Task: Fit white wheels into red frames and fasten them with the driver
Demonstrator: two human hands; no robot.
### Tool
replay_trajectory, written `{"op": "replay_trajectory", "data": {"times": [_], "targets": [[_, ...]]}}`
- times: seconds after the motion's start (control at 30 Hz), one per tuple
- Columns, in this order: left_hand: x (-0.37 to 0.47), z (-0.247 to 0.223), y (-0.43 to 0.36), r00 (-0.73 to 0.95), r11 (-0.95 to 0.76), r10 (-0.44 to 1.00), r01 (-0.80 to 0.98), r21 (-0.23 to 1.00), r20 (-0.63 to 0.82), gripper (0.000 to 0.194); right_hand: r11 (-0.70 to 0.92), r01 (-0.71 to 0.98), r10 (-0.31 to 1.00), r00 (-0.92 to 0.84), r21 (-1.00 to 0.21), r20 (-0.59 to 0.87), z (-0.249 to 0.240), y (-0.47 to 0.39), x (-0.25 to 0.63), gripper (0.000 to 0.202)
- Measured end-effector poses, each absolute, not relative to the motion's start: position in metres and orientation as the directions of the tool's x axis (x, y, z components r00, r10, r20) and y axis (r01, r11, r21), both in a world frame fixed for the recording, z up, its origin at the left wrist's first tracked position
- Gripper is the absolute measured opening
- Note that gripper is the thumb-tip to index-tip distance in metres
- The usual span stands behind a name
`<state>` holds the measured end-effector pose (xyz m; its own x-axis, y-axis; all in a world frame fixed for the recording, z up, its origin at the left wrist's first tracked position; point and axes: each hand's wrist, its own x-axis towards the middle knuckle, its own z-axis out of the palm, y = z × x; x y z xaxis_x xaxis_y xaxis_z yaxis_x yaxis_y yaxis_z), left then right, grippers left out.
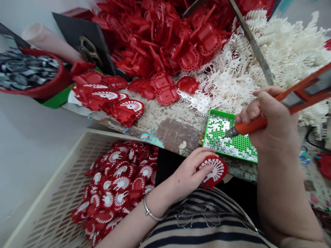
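Near my lap, below the table's front edge, my left hand (195,170) holds a red plastic piece with a white fan-like insert (216,169), the thumb resting on its face. My right hand (271,120) is wrapped round an orange tool (252,124), probably an electric screwdriver. Its dark tip points down over a green perforated tray (232,155) strewn with small silvery rings (219,124). The tray lies on the worn table (176,132), just beyond my left hand.
Red parts (155,34) heap at the back, with white spoked parts (238,75) to their right. Assembled red-and-white pieces (131,106) lie left on the table. A cream crate (51,193) of similar pieces stands lower left. A red container (38,90) holds grey parts.
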<state>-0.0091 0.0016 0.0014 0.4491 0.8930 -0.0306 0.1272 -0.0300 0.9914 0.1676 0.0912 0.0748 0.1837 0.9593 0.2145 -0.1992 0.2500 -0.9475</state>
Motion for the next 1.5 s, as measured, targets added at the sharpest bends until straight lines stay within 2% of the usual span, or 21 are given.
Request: {"op": "replay_trajectory", "data": {"times": [0.17, 0.27, 0.6, 1.13, 1.23, 1.3, 1.4, 1.5], "targets": [[0.000, 0.005, 0.005, 0.487, -0.201, 0.867, 0.152, 0.968, 0.104, 0.028, 0.217, -0.224, 0.976, 0.070, -0.950, 0.206, 0.094, 0.066, 0.162, 0.022], [0.004, 0.004, 0.003, 0.488, -0.239, 0.861, 0.141, 0.961, 0.143, 0.028, 0.222, -0.250, 0.975, 0.085, -0.942, 0.207, 0.097, 0.054, 0.157, 0.024], [0.007, 0.003, -0.011, 0.458, -0.258, 0.873, 0.144, 0.956, 0.167, 0.029, 0.288, -0.227, 0.958, 0.085, -0.930, 0.275, 0.094, 0.039, 0.155, 0.019], [0.003, 0.006, -0.019, 0.468, -0.255, 0.869, 0.149, 0.956, 0.159, 0.029, 0.300, -0.204, 0.953, 0.098, -0.932, 0.285, 0.099, 0.027, 0.151, 0.016], [0.003, 0.006, -0.020, 0.412, -0.159, 0.907, 0.149, 0.976, 0.085, 0.029, 0.298, -0.229, 0.954, 0.113, -0.927, 0.279, 0.104, 0.026, 0.153, 0.019], [0.005, 0.007, -0.020, 0.343, 0.010, 0.938, 0.115, 0.993, -0.049, 0.028, 0.288, -0.228, 0.957, 0.096, -0.930, 0.273, 0.107, 0.024, 0.155, 0.020], [0.009, 0.008, -0.019, 0.262, 0.295, 0.926, -0.052, 0.954, -0.272, 0.030, 0.242, -0.205, 0.970, 0.037, -0.948, 0.240, 0.109, 0.019, 0.157, 0.020], [0.013, 0.009, -0.019, 0.224, 0.401, 0.909, -0.241, 0.884, -0.352, 0.033, 0.207, -0.247, 0.977, 0.005, -0.947, 0.212, 0.107, 0.015, 0.155, 0.021]]}}
